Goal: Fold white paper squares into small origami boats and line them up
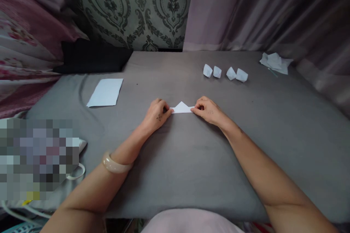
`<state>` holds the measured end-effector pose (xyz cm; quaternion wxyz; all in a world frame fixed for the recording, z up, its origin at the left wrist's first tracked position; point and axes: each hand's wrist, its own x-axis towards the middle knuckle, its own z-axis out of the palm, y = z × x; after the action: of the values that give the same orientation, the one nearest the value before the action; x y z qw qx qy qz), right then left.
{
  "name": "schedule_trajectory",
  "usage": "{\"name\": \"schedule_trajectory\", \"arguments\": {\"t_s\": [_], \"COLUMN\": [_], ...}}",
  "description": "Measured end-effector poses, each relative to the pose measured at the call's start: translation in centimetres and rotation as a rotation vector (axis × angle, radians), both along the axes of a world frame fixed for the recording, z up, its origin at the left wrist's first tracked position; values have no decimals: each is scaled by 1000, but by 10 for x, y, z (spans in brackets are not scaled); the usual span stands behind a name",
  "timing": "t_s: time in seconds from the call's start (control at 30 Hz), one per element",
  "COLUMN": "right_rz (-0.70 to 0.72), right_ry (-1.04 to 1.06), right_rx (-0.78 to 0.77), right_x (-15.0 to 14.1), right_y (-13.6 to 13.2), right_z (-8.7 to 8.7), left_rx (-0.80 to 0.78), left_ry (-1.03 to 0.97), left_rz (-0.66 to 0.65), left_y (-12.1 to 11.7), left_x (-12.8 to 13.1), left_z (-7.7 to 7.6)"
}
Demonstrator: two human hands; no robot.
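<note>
- At the middle of the grey cloth surface (218, 160), I have a folded white paper (180, 108) stretched between the left hand (157, 115) and the right hand (207, 111), close to the cloth.
- From here, the main risk I see is the paper slipping if either pinch loosens, as it is held only at its two ends. Uneven pull from the hands could also skew or crease it.
- The paper looks like a flat, narrow strip with a small triangular peak rising at the centre of its far edge. Its creases look crisp, though the hands cover both ends.
- On both hands, the fingers (164, 105) look closed on the paper's ends, pinching it from either side. The fingertips are partly hidden, so I cannot make out each one's exact contact.
- A pale bangle (116, 163) circles the left wrist.
- Ahead and to the right, four small folded paper pieces (225, 72) stand in a loose row, well apart from the hands. Beyond them lies a crumpled white paper (275, 62).
- To the left lies a flat sheet of pale paper (105, 92), and behind it a black cushion (91, 56) sits at the back edge.
- Damask wallpaper (136, 3), a mauve curtain (259, 7) and floral fabric (16, 32) surround the far side.
- At lower left, a pixelated patch hides whatever lies there, so I cannot tell what it is.
</note>
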<state>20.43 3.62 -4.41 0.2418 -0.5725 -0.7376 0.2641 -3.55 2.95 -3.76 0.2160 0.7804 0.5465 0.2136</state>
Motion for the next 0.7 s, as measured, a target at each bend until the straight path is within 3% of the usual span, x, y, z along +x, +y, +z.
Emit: {"name": "schedule_trajectory", "arguments": {"t_s": [0.17,0.4,0.53,0.7], "right_rz": [14,-20,-7,158], "right_ry": [-22,-50,-102,-238], "right_rx": [17,59,311,307], "right_x": [1,6,-18,-56], "right_y": [-1,-6,-26,-59], "right_z": [-1,5,14,14], "left_rx": [212,331,339,333], "left_ry": [135,365,401,449], "left_rz": [-174,-448,-493,-503], "left_y": [-3,-7,-8,-12], "left_x": [4,9,12,16], "left_z": [1,6,10,15]}}
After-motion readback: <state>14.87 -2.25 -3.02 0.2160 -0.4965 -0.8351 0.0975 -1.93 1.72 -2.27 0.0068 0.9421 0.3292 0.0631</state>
